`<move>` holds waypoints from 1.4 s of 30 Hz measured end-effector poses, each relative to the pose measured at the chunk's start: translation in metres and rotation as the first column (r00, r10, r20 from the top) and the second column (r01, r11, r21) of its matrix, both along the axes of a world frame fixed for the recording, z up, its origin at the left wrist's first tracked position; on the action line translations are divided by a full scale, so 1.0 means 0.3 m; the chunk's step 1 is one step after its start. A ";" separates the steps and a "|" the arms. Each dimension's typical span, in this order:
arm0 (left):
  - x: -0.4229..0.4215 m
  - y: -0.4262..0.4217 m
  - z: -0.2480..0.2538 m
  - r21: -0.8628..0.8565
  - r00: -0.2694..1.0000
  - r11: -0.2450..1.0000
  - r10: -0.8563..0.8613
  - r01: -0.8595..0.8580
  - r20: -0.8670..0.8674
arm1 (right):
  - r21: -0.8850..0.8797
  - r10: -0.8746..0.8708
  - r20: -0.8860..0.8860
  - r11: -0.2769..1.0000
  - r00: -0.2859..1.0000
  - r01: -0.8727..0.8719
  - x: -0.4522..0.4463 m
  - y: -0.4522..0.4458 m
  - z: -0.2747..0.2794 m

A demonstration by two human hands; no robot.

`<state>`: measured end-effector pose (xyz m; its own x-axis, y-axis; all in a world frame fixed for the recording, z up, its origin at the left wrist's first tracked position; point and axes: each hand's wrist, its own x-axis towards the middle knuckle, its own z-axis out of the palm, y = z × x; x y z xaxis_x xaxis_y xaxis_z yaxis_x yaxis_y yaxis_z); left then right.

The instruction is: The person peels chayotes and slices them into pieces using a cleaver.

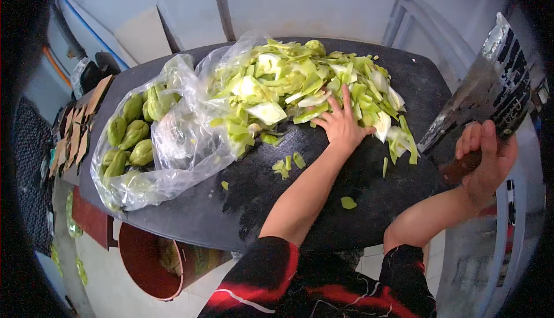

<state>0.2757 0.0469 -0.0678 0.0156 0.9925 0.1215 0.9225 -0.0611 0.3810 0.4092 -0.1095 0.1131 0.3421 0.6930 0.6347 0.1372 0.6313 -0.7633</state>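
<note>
On the dark table lies a large heap of pale green chopped chayote point(268, 112). My left hand point(340, 125) presses against the heap's front edge, palm down with its fingers spread. Raised at the right, my right hand point(487, 156) is wrapped round the handle of a wide cleaver point(482, 87), its blade tilted up and wet with bits on it. A clear plastic bag point(187, 139) at the left holds several whole green chayotes point(135, 133) and touches the heap.
Loose green pieces point(283, 167) lie on the dark table point(254, 202) near its front. A red bin point(150, 260) stands on the floor below the left front edge. Folded cardboard point(75, 128) is at the far left, and a pale blue chair point(427, 18) stands behind at the right.
</note>
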 end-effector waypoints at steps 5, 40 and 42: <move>0.027 0.007 -0.002 0.005 0.998 0.999 0.041 -0.041 0.037 | 0.005 -0.058 -0.012 0.998 0.998 0.058 -0.046 -0.012 0.011; 0.298 0.097 0.011 0.126 0.989 0.981 -0.148 0.144 0.021 | 0.063 -0.094 -0.080 0.993 0.992 0.099 0.119 -0.061 0.010; 0.256 0.077 0.069 0.056 0.961 0.972 -0.233 0.227 0.149 | 0.084 -0.062 -0.066 0.994 0.996 0.067 0.133 -0.072 0.012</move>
